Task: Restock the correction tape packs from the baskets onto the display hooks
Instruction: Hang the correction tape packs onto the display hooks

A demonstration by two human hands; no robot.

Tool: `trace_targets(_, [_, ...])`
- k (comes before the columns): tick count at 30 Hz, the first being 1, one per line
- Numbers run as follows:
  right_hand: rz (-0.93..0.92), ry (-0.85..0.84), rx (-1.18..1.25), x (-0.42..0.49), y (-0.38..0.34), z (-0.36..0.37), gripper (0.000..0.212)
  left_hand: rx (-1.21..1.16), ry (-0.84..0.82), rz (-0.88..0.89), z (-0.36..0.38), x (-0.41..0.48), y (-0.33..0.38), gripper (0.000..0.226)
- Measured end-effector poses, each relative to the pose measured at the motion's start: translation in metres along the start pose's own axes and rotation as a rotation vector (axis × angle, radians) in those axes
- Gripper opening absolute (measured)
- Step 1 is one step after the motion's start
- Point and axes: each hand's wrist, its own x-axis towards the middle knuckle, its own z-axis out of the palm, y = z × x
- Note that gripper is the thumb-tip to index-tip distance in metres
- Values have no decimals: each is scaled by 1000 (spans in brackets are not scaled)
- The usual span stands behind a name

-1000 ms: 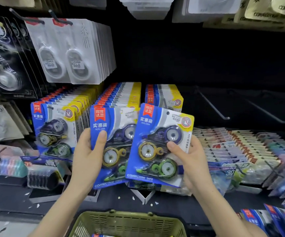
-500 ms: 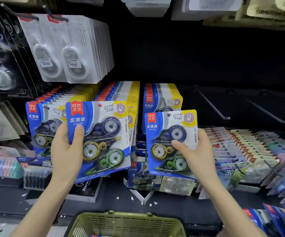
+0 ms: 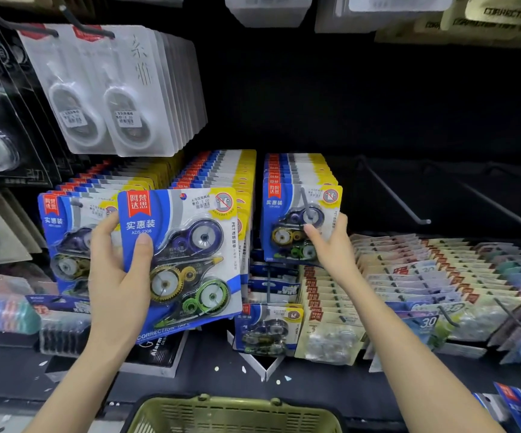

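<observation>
The left hand [image 3: 118,276] is gripping a blue correction tape pack [image 3: 187,254] by its left edge, thumb pressing across the front and fingers wrapping behind, holding it tilted before the hanging rows. The right hand [image 3: 334,245], arm reaching forward, is pinching a second pack [image 3: 290,220] at its right edge, which is hanging at the front of a display hook [image 3: 304,198]. A green basket [image 3: 234,414] is sitting below a dark shelf [image 3: 206,364], and white packs [image 3: 121,89] are hanging at upper left.
</observation>
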Motion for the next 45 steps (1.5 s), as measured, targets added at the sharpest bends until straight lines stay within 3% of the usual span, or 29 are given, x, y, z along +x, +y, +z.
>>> trace_targets(4, [70, -24, -101, 19, 7, 9, 50, -9, -25, -2, 4, -1, 0, 36])
trace_targets(6, [103, -19, -122, 17, 10, 10, 56, 6, -36, 26, 6, -2, 3, 26])
trace_targets(9, [133, 77, -224, -1, 10, 5, 73, 10, -57, 60, 9, -5, 7, 29])
trace_targets(11, [93, 173, -267, -25, 6, 2, 67, 19, -85, 67, 11, -8, 7, 32])
trace_targets(13, [0, 181, -144, -55, -5, -2, 51, 10, -136, 55, 14, -14, 5, 28])
trace_targets(15, [-31, 19, 136, -86, -24, -8, 41, -5, -202, 38, 19, -25, 3, 28])
trace_targets(19, [32, -293, 606, -118, -54, -14, 40, -56, -335, 63, 44, -54, 6, 30])
trace_targets(24, [62, -198, 829, -116, -56, -29, 44, 144, -409, 127, 53, -54, 1, 29])
trace_targets(28, [1, -47, 730, -103, -47, -55, 41, 637, -203, 638, 46, -17, -10, 40])
trace_targets(31, [-56, 24, 605, -92, -44, -66, 28, 799, -154, 795, 46, 11, -15, 47])
trace_targets(37, [-81, 20, 521, -73, -49, -60, 25, 931, -266, 729, 62, 39, -26, 61])
trace_targets(45, [-125, 56, 459, -67, -56, -48, 25, 910, -136, 651, 72, 39, -37, 59])
